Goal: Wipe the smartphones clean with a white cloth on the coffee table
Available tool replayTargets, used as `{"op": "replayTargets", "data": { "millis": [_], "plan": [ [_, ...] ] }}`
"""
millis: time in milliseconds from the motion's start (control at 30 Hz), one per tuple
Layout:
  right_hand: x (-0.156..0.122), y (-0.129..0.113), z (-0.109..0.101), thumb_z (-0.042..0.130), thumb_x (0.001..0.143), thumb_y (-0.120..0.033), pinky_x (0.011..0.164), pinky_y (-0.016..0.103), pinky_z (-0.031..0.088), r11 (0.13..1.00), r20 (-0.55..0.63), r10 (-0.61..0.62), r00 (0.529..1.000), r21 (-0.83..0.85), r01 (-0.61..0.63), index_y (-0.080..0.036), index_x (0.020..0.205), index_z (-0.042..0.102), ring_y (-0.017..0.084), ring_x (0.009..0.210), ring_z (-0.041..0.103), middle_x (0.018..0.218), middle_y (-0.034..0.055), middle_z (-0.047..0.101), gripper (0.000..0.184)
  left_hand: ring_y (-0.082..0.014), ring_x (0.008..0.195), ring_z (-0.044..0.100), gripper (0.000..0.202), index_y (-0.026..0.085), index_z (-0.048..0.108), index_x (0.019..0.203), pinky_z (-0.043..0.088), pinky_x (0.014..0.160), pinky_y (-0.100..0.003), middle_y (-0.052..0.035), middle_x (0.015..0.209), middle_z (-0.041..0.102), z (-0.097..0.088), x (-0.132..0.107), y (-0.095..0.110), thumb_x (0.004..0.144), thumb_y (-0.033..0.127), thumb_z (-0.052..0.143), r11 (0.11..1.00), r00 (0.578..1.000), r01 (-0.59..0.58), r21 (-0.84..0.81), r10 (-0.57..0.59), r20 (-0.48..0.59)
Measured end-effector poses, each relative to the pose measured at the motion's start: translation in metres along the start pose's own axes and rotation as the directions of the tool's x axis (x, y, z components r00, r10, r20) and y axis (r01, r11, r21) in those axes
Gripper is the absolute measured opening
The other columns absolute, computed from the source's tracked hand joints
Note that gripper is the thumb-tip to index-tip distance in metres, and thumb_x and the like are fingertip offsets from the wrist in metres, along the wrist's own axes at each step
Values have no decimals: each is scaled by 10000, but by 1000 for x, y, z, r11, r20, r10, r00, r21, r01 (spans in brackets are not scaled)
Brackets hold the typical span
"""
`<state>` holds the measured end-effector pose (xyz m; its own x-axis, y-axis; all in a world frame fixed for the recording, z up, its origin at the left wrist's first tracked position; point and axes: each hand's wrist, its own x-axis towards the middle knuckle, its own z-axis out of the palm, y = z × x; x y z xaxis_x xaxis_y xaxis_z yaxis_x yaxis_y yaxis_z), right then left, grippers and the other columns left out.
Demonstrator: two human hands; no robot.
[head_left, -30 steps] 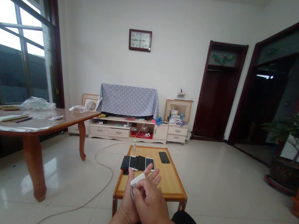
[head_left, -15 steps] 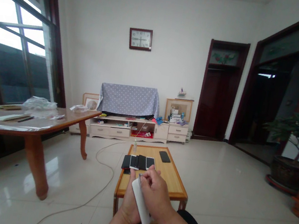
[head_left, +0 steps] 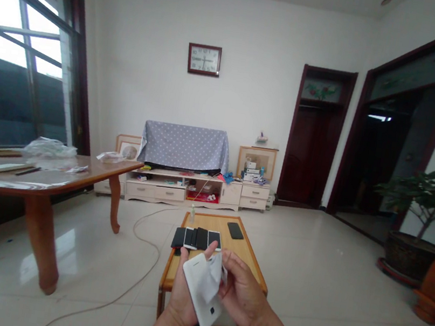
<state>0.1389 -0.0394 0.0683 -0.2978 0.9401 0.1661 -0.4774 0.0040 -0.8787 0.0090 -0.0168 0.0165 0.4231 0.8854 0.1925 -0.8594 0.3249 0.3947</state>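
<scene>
My left hand (head_left: 180,302) holds a white phone (head_left: 198,293) from below, its back facing me and tilted. My right hand (head_left: 241,292) pinches a small white cloth (head_left: 215,276) that lies against the phone's upper right part. Both hands are above the near edge of a low wooden table (head_left: 246,257). On that table lies a row of several phones (head_left: 197,238), black and white, and one black phone (head_left: 235,230) lies apart to the right.
A small bottle (head_left: 192,214) stands at the low table's far left. A larger wooden table (head_left: 41,180) with papers and bags is on the left. A cable (head_left: 145,234) runs across the tiled floor. A TV cabinet (head_left: 181,187) and a potted plant (head_left: 422,226) stand farther off.
The phone has turned in my left hand so that its white back now faces me. My right hand shifted from covering it to holding the cloth at its upper right.
</scene>
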Motion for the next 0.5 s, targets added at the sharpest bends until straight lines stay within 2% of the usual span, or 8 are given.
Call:
{"op": "replayTargets", "data": {
  "millis": [67, 133, 200, 267, 367, 433, 500],
  "plan": [
    [2, 7, -3, 623, 881, -476, 525, 218, 352, 992, -8, -15, 1000, -125, 13, -214, 859, 566, 116, 575, 439, 699, -41, 504, 269, -271, 938, 709, 726, 248, 361, 1538, 517, 892, -452, -129, 1315, 669, -1, 1, 1, 950, 673, 387, 1000, 1000, 14, 10, -14, -4],
    [6, 17, -7, 611, 872, -406, 530, 225, 356, 927, -38, -106, 994, -366, 85, -216, 793, 546, 123, 570, 452, 660, -50, 500, 215, -315, 1098, 674, 736, 264, 362, 1538, 479, 987, -506, -132, 1412, 606, -2, 2, 1, 941, 694, 374, 1000, 1000, 16, 20, -15, -22],
    [9, 26, -10, 597, 847, -301, 573, 241, 394, 757, -38, -283, 958, -623, 199, -217, 758, 552, 141, 617, 506, 681, -38, 531, 130, -339, 1215, 621, 742, 279, 368, 1535, 424, 1064, -543, -125, 1471, 558, -4, 3, 1, 931, 710, 373, 1000, 999, -10, 25, 11, -34],
    [10, 31, -11, 553, 837, -204, 665, 269, 447, 528, 46, -459, 887, -789, 314, -214, 778, 587, 168, 729, 569, 774, -3, 583, 69, -349, 1299, 562, 742, 286, 369, 1534, 371, 1118, -560, -117, 1515, 514, -6, 4, -1, 927, 714, 374, 999, 999, -28, 20, 28, -21],
    [3, 33, -7, 470, 860, -100, 832, 335, 479, 266, 246, -562, 790, -850, 454, -214, 870, 641, 204, 901, 603, 911, 47, 624, 206, -353, 1376, 490, 738, 294, 365, 1536, 314, 1160, -572, -110, 1546, 477, -12, 6, -1, 927, 711, 370, 1000, 1000, -10, -5, 10, 22],
    [-7, 32, -3, 460, 885, -86, 883, 375, 482, 169, 350, -541, 765, -846, 506, -216, 963, 661, 226, 960, 603, 978, 72, 641, 252, -359, 1412, 447, 768, 293, 346, 1544, 286, 1171, -581, -118, 1557, 460, -16, 8, 1, 914, 731, 375, 1000, 999, -4, -25, 5, 35],
    [-19, 33, 0, 528, 907, -138, 920, 419, 480, 91, 420, -493, 762, -846, 525, -218, 1055, 658, 256, 1012, 599, 1068, 96, 654, 212, -369, 1440, 405, 833, 267, 317, 1557, 268, 1173, -589, -149, 1563, 443, -19, 9, 4, 892, 765, 377, 999, 1000, -5, -40, 6, 17]
  ]
}}
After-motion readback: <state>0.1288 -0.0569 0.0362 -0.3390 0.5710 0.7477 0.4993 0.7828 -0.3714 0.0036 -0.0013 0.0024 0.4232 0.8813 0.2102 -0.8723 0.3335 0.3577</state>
